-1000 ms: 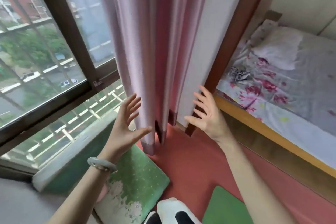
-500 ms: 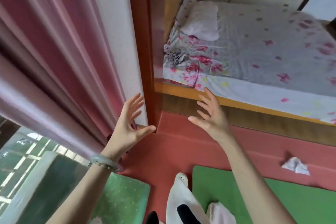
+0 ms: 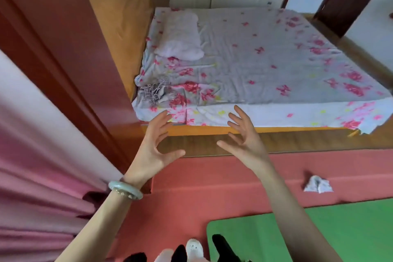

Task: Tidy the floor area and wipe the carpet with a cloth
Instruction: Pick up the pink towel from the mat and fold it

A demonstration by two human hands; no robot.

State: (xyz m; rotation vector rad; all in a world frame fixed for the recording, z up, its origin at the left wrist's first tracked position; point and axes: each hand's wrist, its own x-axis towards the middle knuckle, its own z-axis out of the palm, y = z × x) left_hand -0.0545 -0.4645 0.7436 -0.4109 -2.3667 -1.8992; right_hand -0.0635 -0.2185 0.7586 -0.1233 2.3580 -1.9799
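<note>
Both hands are up in the air in front of the bed [image 3: 297,131], and both are empty. The left hand [image 3: 155,151] is by the pillow end of the bed, fingers spread wide. The right hand [image 3: 244,144] is a bit further along the bed's side, fingers spread and a little bent. The red carpet [image 3: 212,187] runs along the foot of the bed's long side. It looks flat and smooth, with one soft fold line running along it. A small white crumpled thing [image 3: 318,184] lies on this carpet, near the bed and off to the right of the right hand. It could be a cloth or a scrap of paper; I cannot tell which. I think the step now is to find what needs picking up. To do it well, the right hand should go down to the white thing and pinch it from the top, so it lifts in one piece. A green mat [image 3: 319,229] lies further out from the bed than the white thing.
</note>
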